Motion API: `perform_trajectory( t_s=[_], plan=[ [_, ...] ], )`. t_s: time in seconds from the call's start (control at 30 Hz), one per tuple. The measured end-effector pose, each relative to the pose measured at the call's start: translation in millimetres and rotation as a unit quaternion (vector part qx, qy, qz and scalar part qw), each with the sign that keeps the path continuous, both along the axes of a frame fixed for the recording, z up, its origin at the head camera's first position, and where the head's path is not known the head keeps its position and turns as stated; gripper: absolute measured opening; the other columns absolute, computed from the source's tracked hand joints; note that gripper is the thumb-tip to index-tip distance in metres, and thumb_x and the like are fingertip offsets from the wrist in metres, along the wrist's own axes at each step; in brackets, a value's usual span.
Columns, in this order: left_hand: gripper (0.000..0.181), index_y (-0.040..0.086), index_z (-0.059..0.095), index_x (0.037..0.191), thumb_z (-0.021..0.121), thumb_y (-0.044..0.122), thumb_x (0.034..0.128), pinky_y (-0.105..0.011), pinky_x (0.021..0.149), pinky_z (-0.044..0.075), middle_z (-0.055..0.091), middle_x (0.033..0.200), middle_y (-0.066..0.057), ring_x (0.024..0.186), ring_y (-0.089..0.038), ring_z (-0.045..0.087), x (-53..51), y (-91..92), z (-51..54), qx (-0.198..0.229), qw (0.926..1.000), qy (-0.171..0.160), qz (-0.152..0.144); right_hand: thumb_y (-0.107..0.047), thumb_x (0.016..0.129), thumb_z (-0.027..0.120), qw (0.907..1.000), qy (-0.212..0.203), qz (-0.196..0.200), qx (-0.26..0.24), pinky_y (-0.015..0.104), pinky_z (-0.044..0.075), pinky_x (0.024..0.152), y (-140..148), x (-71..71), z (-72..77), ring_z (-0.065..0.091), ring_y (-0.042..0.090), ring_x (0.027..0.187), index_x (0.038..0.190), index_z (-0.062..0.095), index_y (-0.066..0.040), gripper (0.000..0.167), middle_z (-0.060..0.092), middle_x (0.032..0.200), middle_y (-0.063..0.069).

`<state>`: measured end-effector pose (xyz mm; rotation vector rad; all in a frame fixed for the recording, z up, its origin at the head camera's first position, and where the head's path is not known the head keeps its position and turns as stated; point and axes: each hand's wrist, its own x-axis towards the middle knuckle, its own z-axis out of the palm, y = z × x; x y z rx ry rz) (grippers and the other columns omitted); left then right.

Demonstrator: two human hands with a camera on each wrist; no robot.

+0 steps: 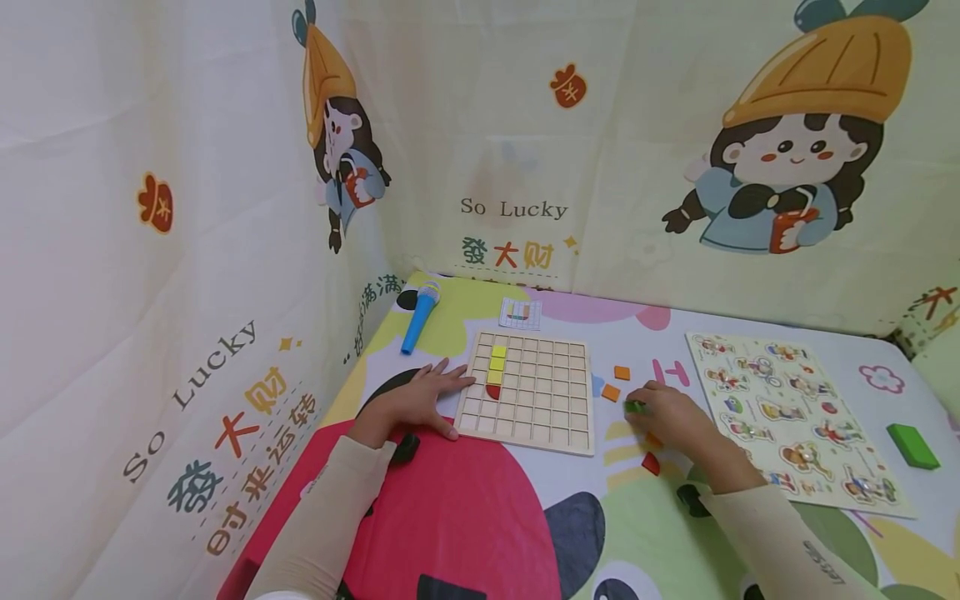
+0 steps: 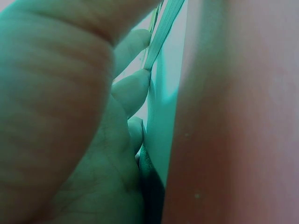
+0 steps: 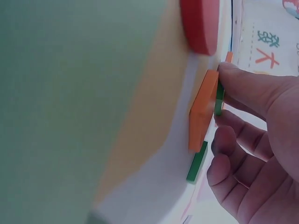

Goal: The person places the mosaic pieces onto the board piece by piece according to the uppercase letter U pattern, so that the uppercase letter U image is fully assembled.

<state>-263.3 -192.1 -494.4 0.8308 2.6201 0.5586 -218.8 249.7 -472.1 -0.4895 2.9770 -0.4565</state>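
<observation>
A wooden grid board (image 1: 543, 396) lies on the table; a column of yellow squares (image 1: 497, 364) and a red half-round piece (image 1: 492, 391) sit in its cells. Fingers spread, my left hand (image 1: 408, 406) rests at the board's left edge, fingertips touching the wood in the left wrist view. To the board's right, my right hand (image 1: 672, 422) pinches a small green block (image 3: 219, 97) between thumb and finger. Below it are an orange block (image 3: 202, 112), another green block (image 3: 197, 162) and a red piece (image 1: 651, 463). Two orange squares (image 1: 622, 372) lie nearer the board.
A blue toy microphone (image 1: 422, 318) lies behind my left hand. A small pattern card (image 1: 521, 313) is just beyond the board. At right are a picture puzzle board (image 1: 795, 417) and a larger green block (image 1: 912, 447). Printed curtains (image 1: 637, 208) enclose the table's back and left.
</observation>
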Motion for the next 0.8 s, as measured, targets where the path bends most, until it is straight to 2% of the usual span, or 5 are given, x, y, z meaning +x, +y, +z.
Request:
perform_trajectory(
  t_s=[0.3, 0.43, 0.53, 0.67, 0.8],
  plan=[
    [0.107, 0.034, 0.029, 0.154, 0.083, 0.057, 0.0651, -0.048, 0.116, 0.002, 0.017, 0.161, 0.008, 0.148, -0.023, -0.003, -0.9, -1.4, -1.3, 0.002, 1.0000, -0.002, -0.001, -0.024, 0.087, 0.075, 0.9998, 0.003, -0.004, -0.017, 0.051, 0.049, 0.086, -11.3, -3.1, -0.8, 0.059, 0.029, 0.094, 0.112, 0.070, -0.006, 0.031, 0.061, 0.107, 0.009],
    [0.106, 0.034, 0.030, 0.154, 0.083, 0.057, 0.0648, -0.048, 0.116, 0.003, 0.017, 0.161, 0.008, 0.148, -0.024, -0.002, -0.7, -1.5, -1.5, 0.005, 1.0000, -0.002, 0.001, -0.025, 0.088, 0.074, 0.9997, 0.006, -0.011, -0.023, 0.053, 0.047, 0.090, -18.7, -5.5, -1.1, 0.059, 0.035, 0.103, 0.115, 0.070, -0.006, 0.033, 0.060, 0.117, 0.016],
    [0.106, 0.035, 0.029, 0.154, 0.084, 0.057, 0.0645, -0.048, 0.116, 0.003, 0.017, 0.161, 0.009, 0.148, -0.023, -0.002, -0.4, -1.6, -1.2, 0.007, 1.0000, -0.003, 0.002, -0.023, 0.087, 0.075, 0.9994, 0.014, -0.005, -0.030, 0.052, 0.047, 0.090, -25.1, -7.9, -2.5, 0.059, 0.035, 0.104, 0.112, 0.071, -0.006, 0.030, 0.060, 0.119, 0.017],
    [0.106, 0.035, 0.029, 0.154, 0.083, 0.057, 0.0649, -0.048, 0.116, 0.003, 0.017, 0.161, 0.008, 0.148, -0.023, -0.002, 0.0, -1.7, -1.1, 0.005, 1.0000, -0.001, -0.001, -0.022, 0.085, 0.077, 0.9984, 0.040, 0.020, -0.034, 0.045, 0.051, 0.083, -35.1, -10.5, -3.5, 0.061, 0.026, 0.090, 0.104, 0.072, -0.007, 0.024, 0.062, 0.106, 0.009],
    [0.106, 0.034, 0.030, 0.154, 0.084, 0.057, 0.0645, -0.049, 0.116, 0.004, 0.018, 0.161, 0.008, 0.148, -0.024, -0.002, 0.4, -1.7, -0.7, 0.010, 0.9999, -0.003, -0.001, -0.024, 0.085, 0.077, 0.9977, 0.046, 0.037, -0.034, 0.040, 0.051, 0.075, -47.2, -11.9, -0.2, 0.058, 0.019, 0.080, 0.103, 0.072, -0.008, 0.024, 0.060, 0.095, 0.003]
  ],
)
